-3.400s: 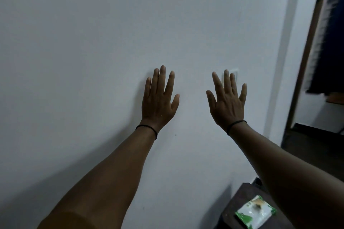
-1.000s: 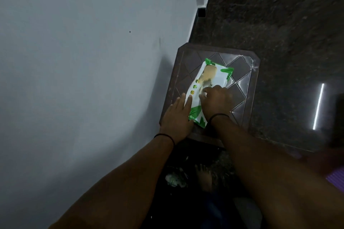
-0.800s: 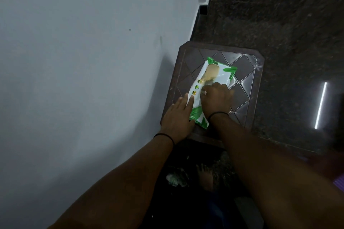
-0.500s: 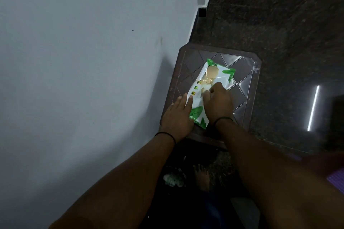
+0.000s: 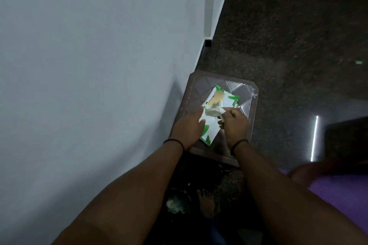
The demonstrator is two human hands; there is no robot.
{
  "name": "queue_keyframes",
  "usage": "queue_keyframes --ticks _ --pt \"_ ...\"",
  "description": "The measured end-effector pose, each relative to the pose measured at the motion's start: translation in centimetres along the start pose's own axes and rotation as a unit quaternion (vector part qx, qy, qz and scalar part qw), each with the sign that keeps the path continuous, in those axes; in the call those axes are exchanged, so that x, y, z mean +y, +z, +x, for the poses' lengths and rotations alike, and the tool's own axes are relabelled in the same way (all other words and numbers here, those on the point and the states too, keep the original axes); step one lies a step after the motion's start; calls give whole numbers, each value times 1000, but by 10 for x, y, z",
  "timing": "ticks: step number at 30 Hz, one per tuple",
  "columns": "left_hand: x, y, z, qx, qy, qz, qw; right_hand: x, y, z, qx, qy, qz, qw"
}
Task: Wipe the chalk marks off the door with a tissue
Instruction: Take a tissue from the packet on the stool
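Hands are working over a green-and-white tissue packet (image 5: 220, 105) that is lying on a small dark stool (image 5: 199, 89) just beside the pale door (image 5: 99, 65). We are pressing our left hand (image 5: 189, 129) flat and open-fingered on the packet's near left side, gripping nothing, while our right hand (image 5: 235, 123) is pinching a crumpled white tissue (image 5: 214, 112) between thumb and fingertips, the tissue sitting just above the packet's middle. We are seeing no chalk marks on the stretch of door in view, and a bare foot (image 5: 206, 203) is standing on the dark floor (image 5: 288, 36) below the stool.
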State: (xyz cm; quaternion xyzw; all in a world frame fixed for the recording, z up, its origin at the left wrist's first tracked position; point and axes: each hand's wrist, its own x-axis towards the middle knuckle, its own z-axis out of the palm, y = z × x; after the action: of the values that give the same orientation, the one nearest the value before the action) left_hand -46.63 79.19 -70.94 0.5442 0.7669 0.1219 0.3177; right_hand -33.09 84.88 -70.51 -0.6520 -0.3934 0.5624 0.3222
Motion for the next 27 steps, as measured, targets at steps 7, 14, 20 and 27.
queue_keyframes --ticks 7,14,20,27 --pt "39 -66 -39 44 -43 -296 953 -57 -1 -53 -94 -5 33 995" --pt "62 -150 -121 140 10 -271 952 -127 -11 -136 -164 -88 11 982" --pt "101 -207 -194 160 59 -306 937 -189 -29 -214 -107 -192 14 975" --pt "150 -248 -264 163 122 -388 899 -250 -57 -293 -98 -264 75 956"
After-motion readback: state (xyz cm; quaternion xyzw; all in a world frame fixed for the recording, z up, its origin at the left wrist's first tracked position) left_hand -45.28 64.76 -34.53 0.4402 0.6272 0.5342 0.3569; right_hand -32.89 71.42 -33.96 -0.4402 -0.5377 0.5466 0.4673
